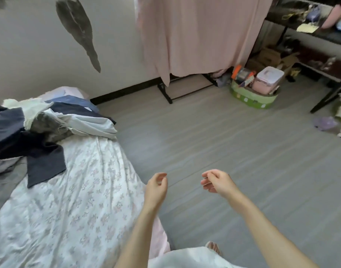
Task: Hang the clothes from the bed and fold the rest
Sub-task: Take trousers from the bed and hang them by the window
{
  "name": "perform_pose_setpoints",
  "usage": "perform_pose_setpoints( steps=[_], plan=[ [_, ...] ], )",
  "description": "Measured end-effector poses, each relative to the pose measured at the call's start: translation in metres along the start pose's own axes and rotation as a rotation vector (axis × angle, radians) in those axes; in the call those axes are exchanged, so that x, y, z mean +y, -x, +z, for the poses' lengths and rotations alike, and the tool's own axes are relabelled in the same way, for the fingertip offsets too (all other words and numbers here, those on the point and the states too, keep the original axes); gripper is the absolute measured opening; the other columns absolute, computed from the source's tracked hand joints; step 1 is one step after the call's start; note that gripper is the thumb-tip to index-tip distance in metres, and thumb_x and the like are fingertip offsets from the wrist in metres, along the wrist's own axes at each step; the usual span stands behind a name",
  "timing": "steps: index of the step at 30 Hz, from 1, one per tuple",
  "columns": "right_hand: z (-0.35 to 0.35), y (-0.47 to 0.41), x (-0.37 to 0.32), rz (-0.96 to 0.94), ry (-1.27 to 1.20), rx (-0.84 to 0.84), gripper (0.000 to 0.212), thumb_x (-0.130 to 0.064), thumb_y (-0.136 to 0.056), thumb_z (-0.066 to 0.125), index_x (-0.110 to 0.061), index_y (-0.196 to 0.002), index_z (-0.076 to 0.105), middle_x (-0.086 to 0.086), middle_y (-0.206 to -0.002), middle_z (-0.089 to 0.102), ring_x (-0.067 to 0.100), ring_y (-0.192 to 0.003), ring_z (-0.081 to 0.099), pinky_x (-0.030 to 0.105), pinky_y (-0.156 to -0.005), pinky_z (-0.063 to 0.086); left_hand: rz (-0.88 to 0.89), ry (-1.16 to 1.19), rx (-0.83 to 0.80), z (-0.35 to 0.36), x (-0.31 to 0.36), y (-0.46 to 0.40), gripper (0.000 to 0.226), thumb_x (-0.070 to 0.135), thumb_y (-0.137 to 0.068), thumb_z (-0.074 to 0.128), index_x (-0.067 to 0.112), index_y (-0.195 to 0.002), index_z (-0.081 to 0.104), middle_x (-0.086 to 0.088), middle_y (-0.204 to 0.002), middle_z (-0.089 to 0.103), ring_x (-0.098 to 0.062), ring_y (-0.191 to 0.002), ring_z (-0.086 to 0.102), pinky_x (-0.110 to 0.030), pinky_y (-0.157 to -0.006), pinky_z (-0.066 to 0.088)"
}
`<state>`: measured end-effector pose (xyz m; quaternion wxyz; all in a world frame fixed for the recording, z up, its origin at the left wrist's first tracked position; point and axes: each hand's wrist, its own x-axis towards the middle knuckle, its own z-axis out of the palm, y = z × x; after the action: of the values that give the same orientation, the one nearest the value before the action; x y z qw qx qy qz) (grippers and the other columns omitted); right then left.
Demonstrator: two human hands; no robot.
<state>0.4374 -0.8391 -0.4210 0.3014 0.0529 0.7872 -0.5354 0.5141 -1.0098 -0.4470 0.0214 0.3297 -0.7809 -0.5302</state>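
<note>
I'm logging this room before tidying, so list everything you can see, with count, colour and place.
bed: one, white sheet with faint pink flowers, left.
clothes pile: one heap, navy, grey, white and blue, far end of the bed.
pink curtain: one, hanging over a black frame, top centre.
green basket: one, on the floor right of the curtain.
pink box: one, inside the green basket.
black table: one, upper right, small items on top.
cardboard boxes: several, brown, under the table.
wall mark: one, dark grey, upper left.
left hand: empty, fingers loosely curled.
right hand: empty, fingers loosely curled.
</note>
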Motion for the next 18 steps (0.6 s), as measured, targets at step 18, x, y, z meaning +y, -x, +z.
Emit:
perform_pose_setpoints(
  steps=[18],
  plan=[
    [0.108, -0.245, -0.207, -0.192, 0.310, -0.498, 0.024, 0.000, -0.095, 0.033, -0.005, -0.092, 0.056, 0.011, -0.081, 0.061, 0.019, -0.066, 0.054, 0.022, -0.057, 0.040, -0.204, 0.172, 0.456, -0.109, 0.043, -0.200, 0.021, 0.019, -0.095, 0.050, 0.019, -0.111, 0.063, 0.006, -0.103, 0.064, -0.013, -0.100, 0.060, -0.022, -0.077, 0.043]
  ],
)
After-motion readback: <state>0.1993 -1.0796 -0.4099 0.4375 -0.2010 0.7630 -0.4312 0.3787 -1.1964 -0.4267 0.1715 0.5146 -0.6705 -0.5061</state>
